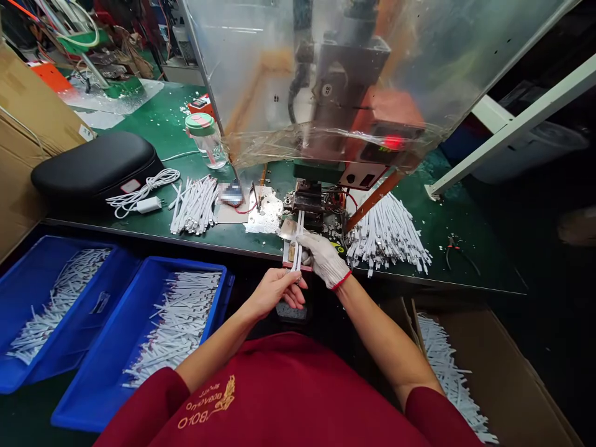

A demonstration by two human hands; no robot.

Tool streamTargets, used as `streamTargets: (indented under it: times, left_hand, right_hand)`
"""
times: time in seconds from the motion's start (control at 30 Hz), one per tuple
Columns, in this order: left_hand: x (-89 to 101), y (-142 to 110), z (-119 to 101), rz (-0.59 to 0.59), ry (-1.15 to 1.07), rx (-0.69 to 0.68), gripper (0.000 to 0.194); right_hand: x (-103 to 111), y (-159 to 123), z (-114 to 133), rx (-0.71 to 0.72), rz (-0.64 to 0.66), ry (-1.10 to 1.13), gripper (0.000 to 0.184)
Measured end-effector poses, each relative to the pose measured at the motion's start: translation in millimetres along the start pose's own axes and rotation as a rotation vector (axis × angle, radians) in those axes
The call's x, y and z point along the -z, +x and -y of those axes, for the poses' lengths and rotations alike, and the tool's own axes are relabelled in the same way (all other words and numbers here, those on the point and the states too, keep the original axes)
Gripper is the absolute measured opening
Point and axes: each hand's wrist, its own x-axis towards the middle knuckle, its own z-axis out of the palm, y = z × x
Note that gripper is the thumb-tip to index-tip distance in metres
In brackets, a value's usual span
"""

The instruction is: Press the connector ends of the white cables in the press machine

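Note:
My bare left hand [280, 289] pinches the near ends of a pair of white cable strips [297, 255] at the table's front edge. Farther along, my right hand [325, 254], in a white knitted glove with a red cuff, closes its fingers on the same strips. Their far ends reach into the dark metal jaw of a bench press [308, 197], where the tips are hidden. A small metal plate [289, 229] lies beside the strips, left of the gloved fingers.
White strips lie piled on the table, in a left bundle [195, 203] and a right heap [388, 233]. Blue bins [226, 292] and a cardboard box [503, 347] hold more. A clear plastic shield [261, 81] hangs before the machine. Pliers [451, 246] lie far right.

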Motion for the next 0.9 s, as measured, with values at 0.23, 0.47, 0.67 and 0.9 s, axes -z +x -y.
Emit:
streamTargets:
  times: [0.23,0.47,0.67,0.9]
  left_hand:
    - [-3.6,3,1,0.004,-0.015,0.050,0.060]
    - [-9.5,8,0,-0.003,-0.003,0.035,0.068]
    - [-9.1,14,2,0.025,-0.043,0.037,0.076]
    - [-7.2,14,2,0.061,-0.006,0.006,0.076]
  right_hand:
    - [-5,7,6,-0.012,-0.033,0.126,0.027]
    - [-18,32,29,0.011,-0.101,0.271,0.011]
    - [-18,36,33,-0.010,-0.069,0.250,0.014]
    - [-19,37,33,-0.036,-0.107,0.232,0.015]
